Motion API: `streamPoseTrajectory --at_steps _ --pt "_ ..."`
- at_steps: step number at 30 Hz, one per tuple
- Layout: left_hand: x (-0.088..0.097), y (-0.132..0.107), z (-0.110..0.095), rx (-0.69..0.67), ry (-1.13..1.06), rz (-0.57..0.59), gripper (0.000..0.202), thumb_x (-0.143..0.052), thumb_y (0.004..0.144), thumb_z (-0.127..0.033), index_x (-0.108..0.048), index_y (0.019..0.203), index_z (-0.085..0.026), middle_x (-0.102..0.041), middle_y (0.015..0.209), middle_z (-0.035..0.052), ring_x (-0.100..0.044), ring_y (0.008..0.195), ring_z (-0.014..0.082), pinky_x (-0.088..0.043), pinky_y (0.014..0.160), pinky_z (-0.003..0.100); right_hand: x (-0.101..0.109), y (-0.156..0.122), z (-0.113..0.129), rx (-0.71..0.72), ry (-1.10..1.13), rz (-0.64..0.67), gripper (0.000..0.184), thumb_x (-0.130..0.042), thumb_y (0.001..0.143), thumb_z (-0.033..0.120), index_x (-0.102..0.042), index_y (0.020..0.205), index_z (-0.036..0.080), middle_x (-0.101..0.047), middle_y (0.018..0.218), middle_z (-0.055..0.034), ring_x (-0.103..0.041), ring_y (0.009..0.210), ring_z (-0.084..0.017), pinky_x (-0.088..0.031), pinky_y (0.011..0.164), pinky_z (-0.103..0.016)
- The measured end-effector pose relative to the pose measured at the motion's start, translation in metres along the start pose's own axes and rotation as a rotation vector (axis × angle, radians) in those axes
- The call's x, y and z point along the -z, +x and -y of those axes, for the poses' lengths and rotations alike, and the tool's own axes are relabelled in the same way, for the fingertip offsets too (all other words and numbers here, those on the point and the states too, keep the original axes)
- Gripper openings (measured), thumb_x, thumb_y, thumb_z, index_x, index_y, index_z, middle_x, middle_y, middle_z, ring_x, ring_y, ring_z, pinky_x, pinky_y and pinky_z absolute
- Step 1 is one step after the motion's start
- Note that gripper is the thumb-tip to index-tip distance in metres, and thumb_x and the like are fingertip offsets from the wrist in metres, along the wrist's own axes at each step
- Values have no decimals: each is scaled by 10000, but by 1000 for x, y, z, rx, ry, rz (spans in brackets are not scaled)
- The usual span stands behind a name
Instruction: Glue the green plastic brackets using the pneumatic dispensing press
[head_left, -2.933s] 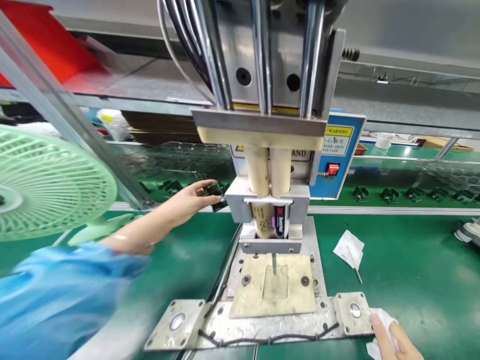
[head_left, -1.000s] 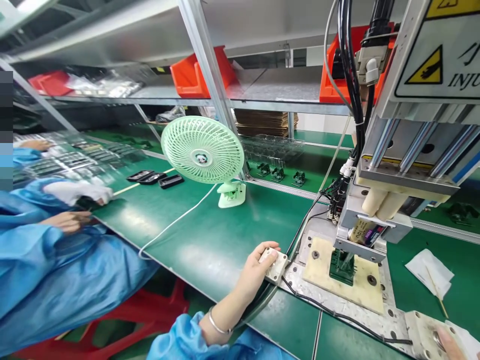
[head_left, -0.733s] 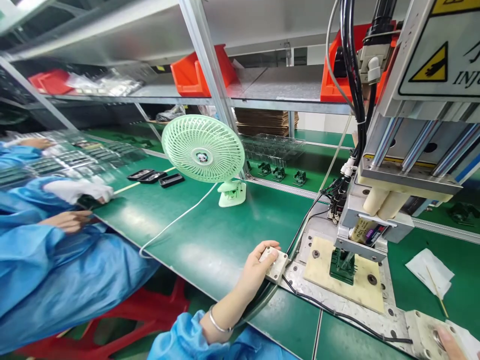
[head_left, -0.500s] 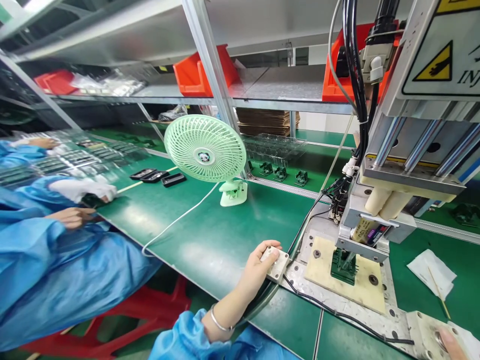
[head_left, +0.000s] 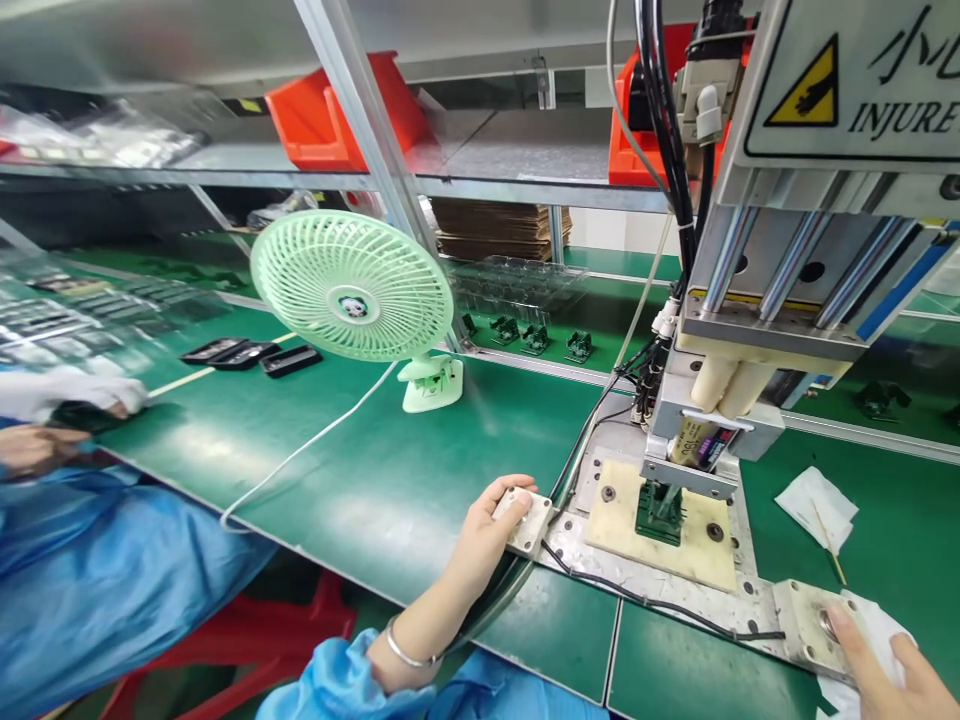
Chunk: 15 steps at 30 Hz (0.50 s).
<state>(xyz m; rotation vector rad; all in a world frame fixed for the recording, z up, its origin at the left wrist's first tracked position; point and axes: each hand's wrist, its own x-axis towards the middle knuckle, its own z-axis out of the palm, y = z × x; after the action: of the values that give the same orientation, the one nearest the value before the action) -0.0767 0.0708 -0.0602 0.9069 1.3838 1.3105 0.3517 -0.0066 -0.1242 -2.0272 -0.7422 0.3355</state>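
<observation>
My left hand point(head_left: 491, 525) is closed around a pale push-button box point(head_left: 534, 530) at the left of the press base, its thumb on top and its fingers over the far edge. At the lower right, my right hand point(head_left: 885, 650) touches the metal button of a second push-button box point(head_left: 802, 620) with one digit. Its fingers are apart, and part of the hand is out of frame. Between the hands, a dark green plastic part point(head_left: 658, 515) sits on the cream plate point(head_left: 705, 555) of the press. A glue cartridge point(head_left: 694, 440) is clamped tilted above it, nozzle down at the part.
A green clip fan point(head_left: 352, 290) stands left of the press point(head_left: 780, 330), its white cord point(head_left: 307, 440) trailing over the bench edge. White tissue point(head_left: 814, 505) with a thin stick lies right. Several green parts point(head_left: 534, 338) stand behind. A co-worker's gloved hand point(head_left: 82, 395) is at far left.
The view has swung right and a little down, bringing more of my right hand into frame. My left hand stays on its box, and my right hand stays at its button.
</observation>
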Motion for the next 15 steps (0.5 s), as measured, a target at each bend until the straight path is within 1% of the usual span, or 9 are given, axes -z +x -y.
streamPoseTrajectory --at_steps 2,3,5,8,13,15 --pt "0 0 0 -1 8 -5 536 -792 653 -542 -632 1006 -171 -694 959 69 -637 781 185 -480 688 244 6 -8 12 -52 33 108 524 -815 582 641 -461 539 256 -393 428 16 -366 346 -175 -292 320 -303" --pt "1 0 -1 -1 12 -6 540 -795 651 -543 -632 1008 -172 -695 960 67 -636 782 183 -481 689 240 8 -13 19 -77 53 130 558 -801 595 662 -427 535 251 -382 430 26 -358 346 -164 -292 315 -292" --pt "1 1 -1 1 20 -9 549 -800 644 -546 -632 1011 -173 -698 965 65 -634 782 176 -483 689 233 10 -23 33 -95 60 114 611 -768 609 704 -380 537 238 -376 450 33 -362 379 -151 -298 326 -270" --pt "3 2 0 8 33 -12 559 -807 635 -545 -634 1016 -174 -697 982 63 -624 765 162 -485 671 221 8 -30 47 -39 23 52 620 -734 632 713 -368 548 219 -390 494 34 -370 460 -137 -309 379 -242" --pt "5 6 3 18 43 -24 566 -819 626 -526 -636 1031 -175 -685 1000 57 -608 764 148 -479 646 202 6 -29 48 13 111 51 583 -745 631 689 -430 586 201 -412 540 40 -391 523 -127 -327 443 -225" --pt "5 7 4 14 46 -29 553 -820 627 -519 -642 1025 -179 -684 997 49 -602 761 141 -482 649 196 6 -30 47 33 140 52 577 -747 641 678 -428 589 200 -411 544 41 -391 528 -124 -327 448 -222"
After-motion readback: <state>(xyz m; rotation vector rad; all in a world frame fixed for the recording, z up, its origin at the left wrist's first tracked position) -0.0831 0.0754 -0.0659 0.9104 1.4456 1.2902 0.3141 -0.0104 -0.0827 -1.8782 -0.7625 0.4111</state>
